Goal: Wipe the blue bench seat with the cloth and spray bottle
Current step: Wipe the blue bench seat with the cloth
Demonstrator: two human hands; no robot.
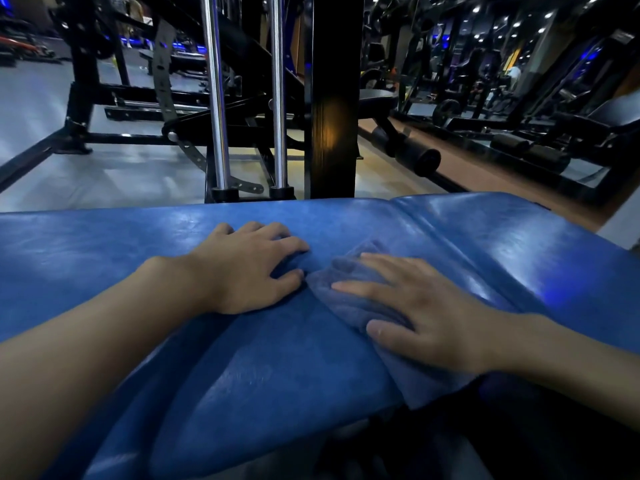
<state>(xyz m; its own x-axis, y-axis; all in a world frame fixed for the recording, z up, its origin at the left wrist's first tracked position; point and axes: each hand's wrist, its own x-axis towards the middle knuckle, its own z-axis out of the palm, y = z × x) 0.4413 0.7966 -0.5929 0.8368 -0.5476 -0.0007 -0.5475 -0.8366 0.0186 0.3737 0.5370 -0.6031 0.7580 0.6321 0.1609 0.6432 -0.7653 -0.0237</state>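
Observation:
The blue padded bench seat [104, 244] fills the lower half of the head view, glossy and creased, with a seam running across its right part. A grey-blue folded cloth [349, 299] lies on the seat right of centre. My right hand [426, 313] presses flat on the cloth, fingers spread over it. Just left of the cloth, my left hand [249, 265] rests palm down on the bare seat, fingers apart and holding nothing. No spray bottle shows in the frame.
Directly behind the bench rise a black upright post [334, 98] and two chrome guide rods [216, 98]. Black gym machines, a bench and foam roller pads [415, 155] stand on the floor beyond. Grey floor lies at the left.

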